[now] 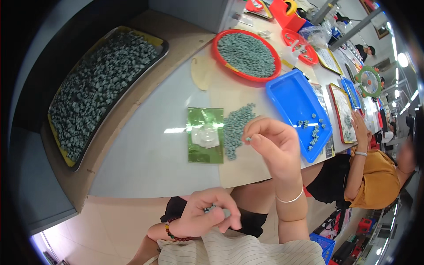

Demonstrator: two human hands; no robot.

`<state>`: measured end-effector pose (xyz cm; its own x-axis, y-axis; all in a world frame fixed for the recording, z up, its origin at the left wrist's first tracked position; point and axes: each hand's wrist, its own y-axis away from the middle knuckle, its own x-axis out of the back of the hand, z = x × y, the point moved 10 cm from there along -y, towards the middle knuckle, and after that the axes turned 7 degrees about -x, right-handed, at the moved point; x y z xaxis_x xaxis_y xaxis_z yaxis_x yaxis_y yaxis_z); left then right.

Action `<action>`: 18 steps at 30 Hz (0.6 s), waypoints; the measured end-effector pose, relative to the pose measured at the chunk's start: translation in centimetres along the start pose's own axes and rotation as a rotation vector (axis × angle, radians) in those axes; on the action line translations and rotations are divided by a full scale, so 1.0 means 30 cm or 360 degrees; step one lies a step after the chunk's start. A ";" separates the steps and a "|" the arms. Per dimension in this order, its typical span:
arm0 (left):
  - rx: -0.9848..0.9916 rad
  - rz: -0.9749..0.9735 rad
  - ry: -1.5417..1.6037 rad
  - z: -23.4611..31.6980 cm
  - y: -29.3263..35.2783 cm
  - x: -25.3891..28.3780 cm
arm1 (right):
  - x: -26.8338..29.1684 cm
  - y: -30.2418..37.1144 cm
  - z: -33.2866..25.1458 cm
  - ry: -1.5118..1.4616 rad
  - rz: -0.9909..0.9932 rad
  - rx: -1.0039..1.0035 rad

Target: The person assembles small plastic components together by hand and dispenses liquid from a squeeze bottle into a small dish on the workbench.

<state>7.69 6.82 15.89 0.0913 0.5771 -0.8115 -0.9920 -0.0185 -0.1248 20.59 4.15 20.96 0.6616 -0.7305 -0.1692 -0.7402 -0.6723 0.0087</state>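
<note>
While the left grip (196,216) apparently encloses beads (210,208), the right grip (282,150) pinches one bead (248,139).

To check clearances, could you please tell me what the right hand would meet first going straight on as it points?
Pointing leftward, the right hand would probably meet the loose pile of grey-green bead-like pieces first, though its height is unclear and it might pass above them.

Pile of pieces (235,132) between sheet (206,155), left, and tray (287,97), right; basin (257,79) behind.
</note>
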 end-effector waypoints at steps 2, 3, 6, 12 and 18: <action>-0.0119 -0.0081 -0.0127 -0.007 -0.014 -0.017 | 0.047 0.025 0.041 -0.0296 -0.0026 -0.0144; -0.0256 -0.0142 -0.0254 0.009 -0.024 -0.034 | 0.056 0.041 0.070 -0.0599 -0.0078 -0.0293; -0.0213 -0.0256 -0.0406 0.005 -0.060 -0.081 | 0.094 0.094 0.104 -0.0927 -0.0042 -0.0406; -0.0099 0.0044 -0.0340 -0.074 -0.101 -0.061 | 0.196 0.202 0.102 -0.0845 0.0136 -0.0241; -0.0274 0.0226 -0.0572 -0.081 -0.105 -0.078 | 0.252 0.283 0.113 -0.0794 0.0250 -0.0105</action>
<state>10.80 3.54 16.80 -0.1115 0.8067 -0.5804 -0.9607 -0.2369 -0.1447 18.90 -6.66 16.42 0.3939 -0.6882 -0.6092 -0.8059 -0.5773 0.1311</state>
